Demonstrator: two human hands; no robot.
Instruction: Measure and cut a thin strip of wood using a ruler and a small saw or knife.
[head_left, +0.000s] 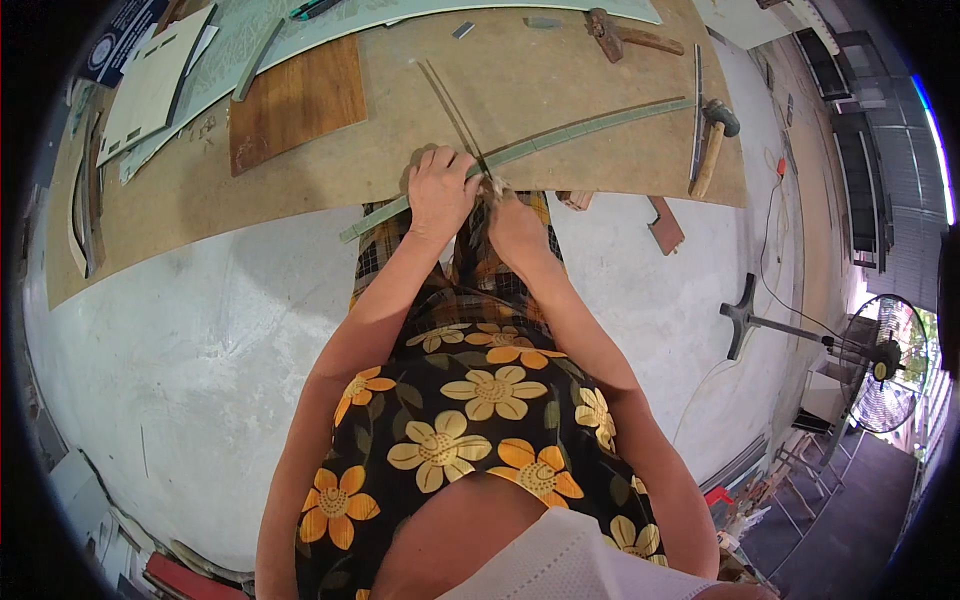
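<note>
A long, narrow green strip (590,126) lies slantwise over the table's near edge, its left end sticking out past it. My left hand (440,192) is closed on the strip and presses it down at the edge. Just right of it, my right hand (518,230) is closed round the near end of a long, thin, dark blade (463,122), which looks like a saw. The blade crosses the strip and points away over the table. Its handle is hidden in my fist, and its teeth are too small to make out.
On the brown table (400,110) lie a wooden board (300,105), a pale panel (155,85), a hammer (625,38) and a mallet (714,145). A thin metal strip (697,110) lies by the mallet. A brown offcut (665,227) is on the floor. At right stands a fan (882,360).
</note>
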